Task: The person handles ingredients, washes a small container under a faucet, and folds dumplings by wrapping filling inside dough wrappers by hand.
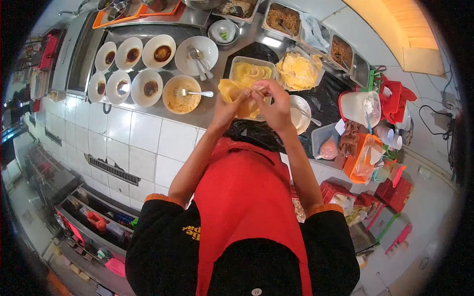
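My left hand (228, 110) is closed on a thin yellow dumpling wrapper (228, 90), which spreads out past the fingers. Close beside it, my right hand (277, 104) has its fingers pinched at the wrapper's edge, meeting the left fingertips. Both hands are over a pale tray (238, 59) that holds folded yellow dumplings (253, 73). To the right of the tray lies a stack of yellow wrappers (297, 71). A bowl (295, 129) with a spoon (311, 118) stands near my right wrist, partly covered by it.
Several white bowls (147, 74) with dark sauce stand at the left. Nearer are a bowl (170, 106) with a fork and a bowl of cutlery (211, 44). Metal containers of brown food (283, 19) line the back. A white tub (356, 109) and orange basket (362, 160) are at right.
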Demonstrator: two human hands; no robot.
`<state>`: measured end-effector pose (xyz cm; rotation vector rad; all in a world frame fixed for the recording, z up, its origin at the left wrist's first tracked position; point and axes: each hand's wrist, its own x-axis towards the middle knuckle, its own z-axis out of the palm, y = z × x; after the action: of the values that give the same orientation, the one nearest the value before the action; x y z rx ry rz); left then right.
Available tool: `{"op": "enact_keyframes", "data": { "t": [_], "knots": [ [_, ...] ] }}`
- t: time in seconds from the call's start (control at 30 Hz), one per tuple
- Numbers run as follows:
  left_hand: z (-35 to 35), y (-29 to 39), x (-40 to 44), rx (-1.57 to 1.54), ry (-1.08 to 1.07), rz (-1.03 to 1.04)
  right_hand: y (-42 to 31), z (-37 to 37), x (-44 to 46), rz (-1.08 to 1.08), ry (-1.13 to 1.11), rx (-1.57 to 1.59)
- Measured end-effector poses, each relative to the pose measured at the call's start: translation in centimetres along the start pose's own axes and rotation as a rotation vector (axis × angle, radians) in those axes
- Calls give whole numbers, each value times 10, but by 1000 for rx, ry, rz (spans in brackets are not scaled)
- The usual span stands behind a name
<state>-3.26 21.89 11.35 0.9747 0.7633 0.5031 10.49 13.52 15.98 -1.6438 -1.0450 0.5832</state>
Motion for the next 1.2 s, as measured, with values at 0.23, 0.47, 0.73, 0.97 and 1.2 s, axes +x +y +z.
{"op": "enact_keyframes", "data": {
  "t": [0.23, 0.47, 0.73, 0.97, 1.2],
  "knots": [
    [7, 9, -3, 34, 81, -58, -13, -25, 13, -320, -177, -222],
    [14, 8, -3, -67, 66, 61, -15, -27, 14, -165, -326, -198],
    [17, 12, -5, -142, 82, -5, -9, -31, 6, -227, -189, -151],
    [15, 8, -1, -384, 130, -128, 20, -11, -21, 184, 91, 365],
    [26, 13, -6, -414, 62, -245, 1, -12, -8, 151, 152, 519]
  ]
}}
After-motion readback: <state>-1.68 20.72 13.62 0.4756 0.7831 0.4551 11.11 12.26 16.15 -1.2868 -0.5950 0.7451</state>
